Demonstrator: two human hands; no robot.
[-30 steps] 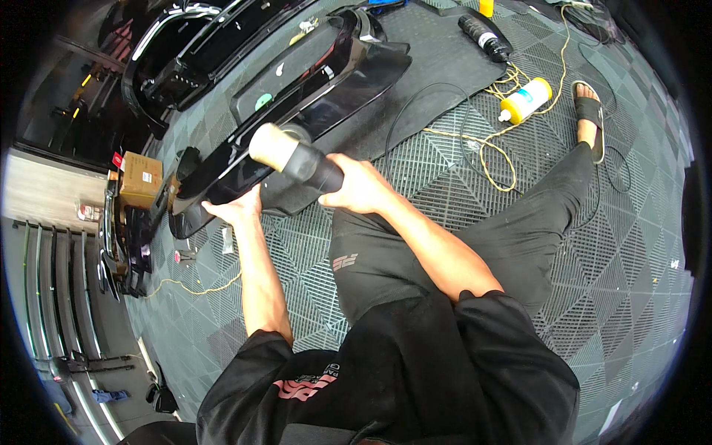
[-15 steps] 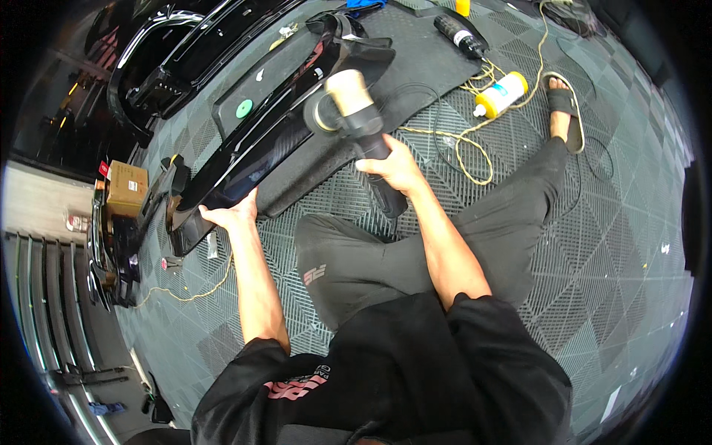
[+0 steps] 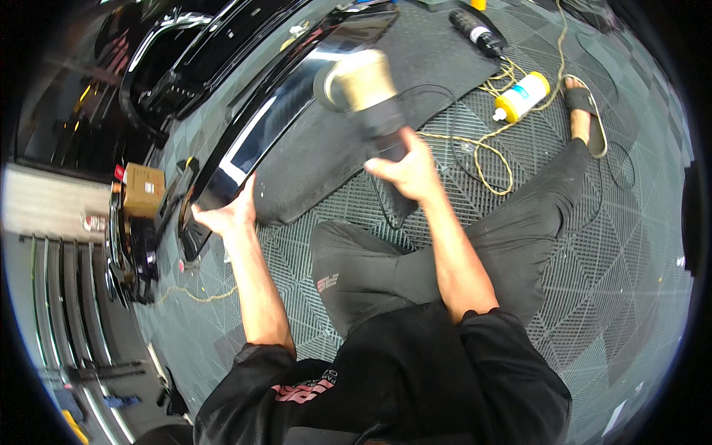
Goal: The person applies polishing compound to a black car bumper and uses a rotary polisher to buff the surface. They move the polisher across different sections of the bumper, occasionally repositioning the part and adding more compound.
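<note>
A long, glossy black car trim panel (image 3: 261, 132) lies slantwise across a dark mat, its shiny face catching bright reflections. My left hand (image 3: 231, 215) grips the near left end of this panel, thumb on one side; the fingertips are partly hidden. In my right hand (image 3: 406, 169) is a power polisher (image 3: 368, 83) with a cream-coloured head and black grip, somewhat blurred. Its round pad (image 3: 326, 87) is above or beside the panel's near edge; whether they touch I cannot tell.
The dark mat (image 3: 311, 167) rests on grey grid floor tiles. Right of it are a white-and-yellow bottle (image 3: 523, 96), a black bottle (image 3: 477, 33) and a looped yellowish cord (image 3: 504, 167). A cardboard box (image 3: 143, 191) and dark car parts stand left. My outstretched leg (image 3: 519, 200) crosses the right side.
The panel has been tilted so that more of its glossy face shows. The polisher, still in my right hand, has shifted slightly. The whole view has moved a little.
</note>
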